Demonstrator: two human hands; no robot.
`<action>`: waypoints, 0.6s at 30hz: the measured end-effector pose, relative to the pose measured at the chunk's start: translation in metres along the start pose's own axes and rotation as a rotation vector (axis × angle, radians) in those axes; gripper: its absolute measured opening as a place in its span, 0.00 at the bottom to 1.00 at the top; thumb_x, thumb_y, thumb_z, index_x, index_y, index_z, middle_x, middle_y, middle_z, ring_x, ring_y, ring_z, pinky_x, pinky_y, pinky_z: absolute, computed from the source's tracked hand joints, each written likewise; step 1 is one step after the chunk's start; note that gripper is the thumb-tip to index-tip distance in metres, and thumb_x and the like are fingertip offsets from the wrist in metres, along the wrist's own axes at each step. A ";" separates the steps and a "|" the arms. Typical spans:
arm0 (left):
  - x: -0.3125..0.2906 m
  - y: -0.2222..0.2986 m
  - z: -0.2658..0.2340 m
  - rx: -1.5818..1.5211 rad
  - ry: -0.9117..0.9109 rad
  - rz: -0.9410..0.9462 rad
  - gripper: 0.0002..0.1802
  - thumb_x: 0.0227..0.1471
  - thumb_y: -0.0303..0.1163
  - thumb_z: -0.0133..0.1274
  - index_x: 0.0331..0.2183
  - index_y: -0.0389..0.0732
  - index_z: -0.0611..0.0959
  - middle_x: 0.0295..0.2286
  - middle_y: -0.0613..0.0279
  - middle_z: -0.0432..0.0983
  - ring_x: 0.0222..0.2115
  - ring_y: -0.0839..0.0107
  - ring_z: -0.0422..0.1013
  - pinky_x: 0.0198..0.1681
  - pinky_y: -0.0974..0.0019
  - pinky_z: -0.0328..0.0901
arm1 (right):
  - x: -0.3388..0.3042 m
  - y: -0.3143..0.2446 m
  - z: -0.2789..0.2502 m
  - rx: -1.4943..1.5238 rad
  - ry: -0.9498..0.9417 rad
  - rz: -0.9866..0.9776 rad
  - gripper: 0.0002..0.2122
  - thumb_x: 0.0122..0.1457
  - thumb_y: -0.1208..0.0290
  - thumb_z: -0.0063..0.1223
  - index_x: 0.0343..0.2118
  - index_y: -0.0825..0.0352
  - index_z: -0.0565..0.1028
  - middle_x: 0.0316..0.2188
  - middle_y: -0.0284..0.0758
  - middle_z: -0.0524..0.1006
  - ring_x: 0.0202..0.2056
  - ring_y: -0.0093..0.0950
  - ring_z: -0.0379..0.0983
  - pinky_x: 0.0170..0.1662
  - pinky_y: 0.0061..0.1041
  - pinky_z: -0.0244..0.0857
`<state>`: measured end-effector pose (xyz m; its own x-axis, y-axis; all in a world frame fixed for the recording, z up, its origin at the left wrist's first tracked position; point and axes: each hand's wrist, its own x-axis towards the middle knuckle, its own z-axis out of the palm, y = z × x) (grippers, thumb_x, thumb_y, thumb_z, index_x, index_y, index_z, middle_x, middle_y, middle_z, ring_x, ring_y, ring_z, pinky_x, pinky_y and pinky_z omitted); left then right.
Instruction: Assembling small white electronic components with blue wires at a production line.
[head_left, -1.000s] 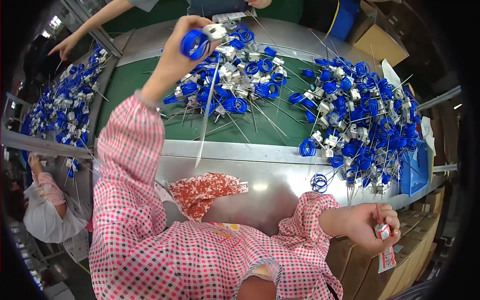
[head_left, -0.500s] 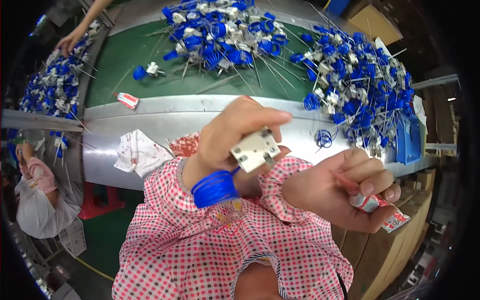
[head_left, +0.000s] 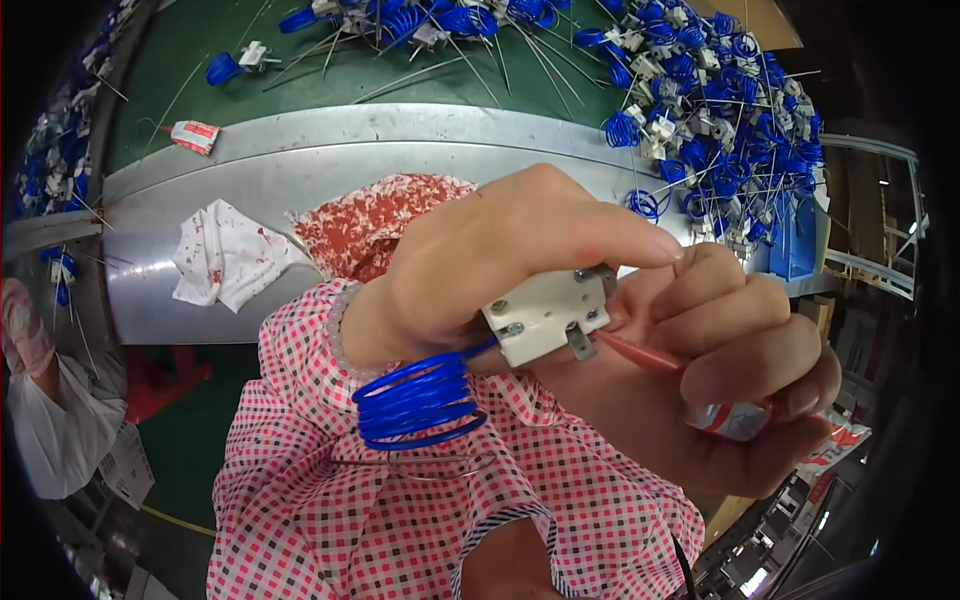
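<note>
White plastic switch block (head_left: 545, 315) with blue coiled wire (head_left: 418, 402) trailing to seven o'clock sits pinched in the left hand (head_left: 480, 270), touching the right hand (head_left: 720, 390) clutching a red-tipped tube (head_left: 730, 418) at three o'clock.

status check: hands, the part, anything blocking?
Left hand grips white switch block, blue coiled wire hanging below. Right hand holds red-tipped tube at the block's metal tab. Nothing between them.

Bench (head_left: 330, 150) – steel front edge, green mat (head_left: 200, 50) behind. On steel: white rag (head_left: 225, 255), red rag (head_left: 375, 220), small packet (head_left: 195, 135). On mat: blue coil parts (head_left: 720, 100) piled right.
</note>
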<state>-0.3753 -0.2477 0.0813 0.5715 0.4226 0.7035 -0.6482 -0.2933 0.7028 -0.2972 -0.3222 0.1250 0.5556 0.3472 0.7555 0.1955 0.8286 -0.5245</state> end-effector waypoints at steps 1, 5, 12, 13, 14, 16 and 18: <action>-0.004 -0.001 -0.001 0.103 0.018 -0.021 0.20 0.37 0.26 0.59 0.37 0.36 0.73 0.23 0.60 0.70 0.24 0.73 0.67 0.26 0.73 0.61 | -0.001 0.001 0.000 0.012 -0.020 0.058 0.14 0.56 0.60 0.33 0.28 0.67 0.66 0.12 0.31 0.62 0.11 0.19 0.48 0.17 0.19 0.44; -0.008 -0.004 0.004 0.111 0.056 -0.027 0.20 0.38 0.27 0.59 0.38 0.36 0.73 0.24 0.59 0.70 0.24 0.74 0.67 0.26 0.74 0.61 | 0.001 -0.002 -0.005 0.029 -0.036 0.083 0.13 0.56 0.61 0.34 0.28 0.67 0.66 0.12 0.31 0.62 0.11 0.19 0.48 0.17 0.19 0.45; -0.005 -0.009 0.001 -0.025 0.008 -0.012 0.20 0.40 0.31 0.58 0.37 0.35 0.73 0.22 0.60 0.71 0.22 0.75 0.66 0.24 0.76 0.61 | 0.010 0.000 -0.020 0.060 -0.365 0.185 0.13 0.55 0.62 0.34 0.29 0.67 0.67 0.13 0.32 0.62 0.11 0.20 0.48 0.15 0.18 0.45; -0.004 -0.009 0.002 -0.042 0.011 0.009 0.20 0.40 0.31 0.58 0.37 0.34 0.73 0.21 0.61 0.71 0.21 0.76 0.66 0.23 0.76 0.61 | 0.011 -0.002 -0.021 0.063 -0.397 0.195 0.13 0.56 0.62 0.34 0.29 0.67 0.67 0.13 0.33 0.63 0.11 0.20 0.48 0.15 0.18 0.44; -0.004 -0.008 0.005 -0.049 0.009 0.010 0.20 0.40 0.31 0.58 0.37 0.34 0.73 0.21 0.61 0.71 0.21 0.76 0.66 0.23 0.76 0.61 | 0.011 -0.004 -0.019 0.055 -0.397 0.195 0.13 0.56 0.62 0.34 0.29 0.67 0.67 0.13 0.33 0.63 0.11 0.20 0.48 0.15 0.18 0.44; -0.007 -0.007 0.010 0.030 0.096 -0.017 0.21 0.40 0.31 0.58 0.37 0.33 0.73 0.20 0.61 0.70 0.20 0.77 0.65 0.22 0.77 0.60 | 0.008 -0.007 -0.016 -0.070 -0.340 0.170 0.14 0.56 0.62 0.33 0.29 0.68 0.67 0.14 0.33 0.63 0.11 0.19 0.48 0.14 0.18 0.46; -0.003 -0.011 0.008 0.017 0.062 0.024 0.21 0.39 0.32 0.59 0.37 0.33 0.73 0.20 0.61 0.70 0.20 0.77 0.65 0.22 0.78 0.60 | 0.012 -0.009 -0.020 -0.042 -0.393 0.202 0.14 0.56 0.61 0.32 0.30 0.68 0.67 0.14 0.33 0.63 0.11 0.19 0.48 0.14 0.18 0.48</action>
<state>-0.3659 -0.2521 0.0722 0.5233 0.4679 0.7122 -0.6519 -0.3184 0.6882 -0.2764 -0.3341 0.1306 0.2380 0.6476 0.7239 0.1521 0.7112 -0.6863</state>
